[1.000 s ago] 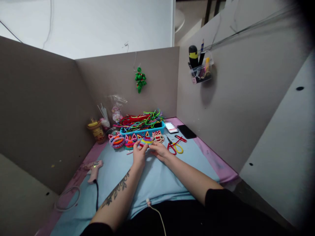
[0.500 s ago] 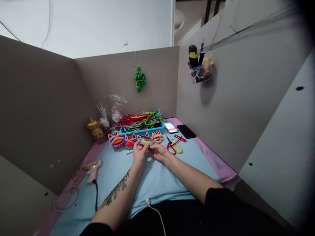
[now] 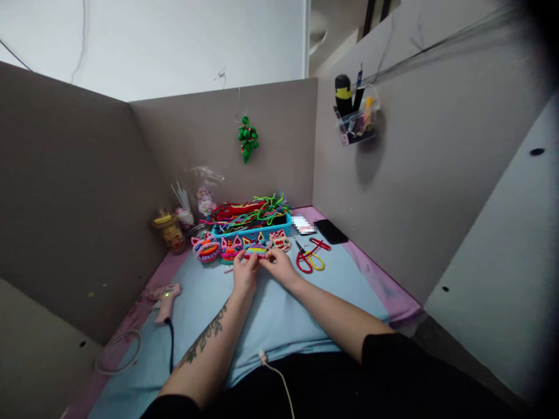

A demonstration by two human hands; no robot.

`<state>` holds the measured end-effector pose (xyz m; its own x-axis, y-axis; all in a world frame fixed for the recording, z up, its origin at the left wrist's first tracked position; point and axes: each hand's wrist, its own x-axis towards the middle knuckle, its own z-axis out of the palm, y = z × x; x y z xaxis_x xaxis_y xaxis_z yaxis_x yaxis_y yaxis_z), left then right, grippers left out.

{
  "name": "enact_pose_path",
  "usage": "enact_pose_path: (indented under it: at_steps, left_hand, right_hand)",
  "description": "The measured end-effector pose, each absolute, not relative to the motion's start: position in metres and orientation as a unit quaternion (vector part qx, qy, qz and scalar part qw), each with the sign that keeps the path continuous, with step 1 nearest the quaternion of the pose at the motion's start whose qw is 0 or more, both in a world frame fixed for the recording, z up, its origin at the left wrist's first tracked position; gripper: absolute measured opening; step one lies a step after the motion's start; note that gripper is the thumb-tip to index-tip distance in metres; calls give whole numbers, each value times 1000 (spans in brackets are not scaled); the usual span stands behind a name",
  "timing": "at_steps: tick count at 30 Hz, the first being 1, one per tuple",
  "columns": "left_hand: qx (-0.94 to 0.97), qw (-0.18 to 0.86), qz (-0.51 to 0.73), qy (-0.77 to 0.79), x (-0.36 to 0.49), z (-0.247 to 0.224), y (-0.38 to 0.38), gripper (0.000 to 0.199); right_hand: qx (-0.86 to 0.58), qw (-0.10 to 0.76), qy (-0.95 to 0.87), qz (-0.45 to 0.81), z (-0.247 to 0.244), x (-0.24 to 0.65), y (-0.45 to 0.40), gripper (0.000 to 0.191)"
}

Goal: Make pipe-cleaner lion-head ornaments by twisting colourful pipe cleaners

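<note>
A small striped piece [image 3: 257,249] of yellow, purple and red fuzzy stems is held between both hands above the blue cloth [image 3: 209,302]. My left hand [image 3: 245,272] pinches its left side, thumb and fingers pressed together. On the other side, my right hand [image 3: 280,266] has its fingertips closed on the right edge. Just behind the hands stand finished-looking fuzzy faces: a purple and orange one [image 3: 206,249], a pink one with ears [image 3: 230,249] and a cream and red one [image 3: 279,240]. The fingers hide part of the striped piece.
A blue basket [image 3: 279,229] of coloured stems stands at the back. Scissors [image 3: 304,259] and a black phone [image 3: 331,231] lie to the right. A pink glue gun [image 3: 166,305] with a black cord lies left, near a brown cup [image 3: 172,234].
The striped piece has tilted and sits slightly more to the left. My right hand has moved a little left and up, its fingertips now at the piece's right edge.
</note>
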<state>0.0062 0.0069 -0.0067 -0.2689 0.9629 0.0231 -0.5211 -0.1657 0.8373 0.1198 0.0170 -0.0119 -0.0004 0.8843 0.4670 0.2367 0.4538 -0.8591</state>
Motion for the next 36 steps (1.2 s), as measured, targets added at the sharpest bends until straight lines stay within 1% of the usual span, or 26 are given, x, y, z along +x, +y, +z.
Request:
enact_pose_path:
  at_steps: [5, 8, 14, 17, 20, 24, 30, 36]
  left_hand:
    - [318, 529, 696, 366, 9, -8, 6, 75]
    - [340, 512, 699, 366, 10, -9, 6, 72]
    - [324, 502, 712, 369, 10, -8, 6, 69]
    - [306, 500, 718, 377, 10, -6, 5, 68]
    - [282, 514, 720, 372, 8, -4, 6, 68]
    - [262, 534, 720, 357, 7, -2, 7, 67]
    - [254, 553, 719, 336, 8, -3, 9, 63]
    - [276, 592, 693, 304, 4, -1, 8, 59]
  right_hand:
    - [-432, 535, -703, 180, -16, 123, 18, 10]
    - [-431, 509, -735, 120, -14, 126, 15, 10]
    - [-422, 409, -809, -32, -5, 127, 5, 9]
    - [-409, 373, -830, -73, -1, 128, 3, 9]
    - [-410, 377, -828, -65, 2, 132, 4, 9]
    - [-400, 419, -815, -31, 4, 139, 9, 8]
    - [-381, 467, -798, 18, 1, 143, 16, 12]
    - [-370, 488, -788, 63, -2, 145, 18, 13]
